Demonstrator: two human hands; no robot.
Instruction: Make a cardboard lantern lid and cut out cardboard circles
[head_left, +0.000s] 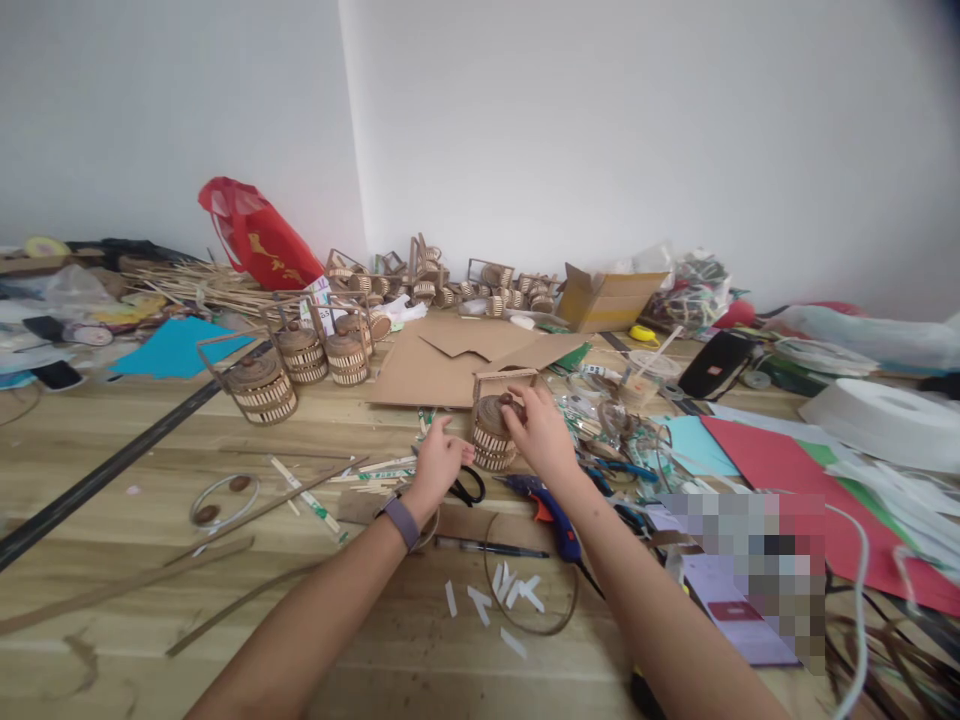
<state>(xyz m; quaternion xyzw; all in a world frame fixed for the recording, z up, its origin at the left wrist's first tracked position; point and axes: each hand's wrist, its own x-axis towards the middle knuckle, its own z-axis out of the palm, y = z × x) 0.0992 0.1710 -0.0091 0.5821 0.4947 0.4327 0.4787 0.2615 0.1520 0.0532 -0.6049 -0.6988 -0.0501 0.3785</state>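
Observation:
A small round basket [491,444] of brown and cream strips, with a square upright handle, stands in front of me at mid-table. My right hand [541,428] reaches over its top, thumb and fingers closed on the knob of the coiled lid [490,412]. To the left of the basket, my left hand [442,458] is half curled with its fingers apart, and nothing shows in it. Black-handled scissors [470,487] lie just below that hand. A blue glue gun [559,520] rests under my right forearm.
Similar handled baskets [262,388] stand to the left, and several more lie by the wall. Cardboard sheets [420,365] lie behind the basket. White paper strips [480,603], a black pen [491,548] and brown strips [135,588] are nearer. Coloured paper [810,490] covers the right side.

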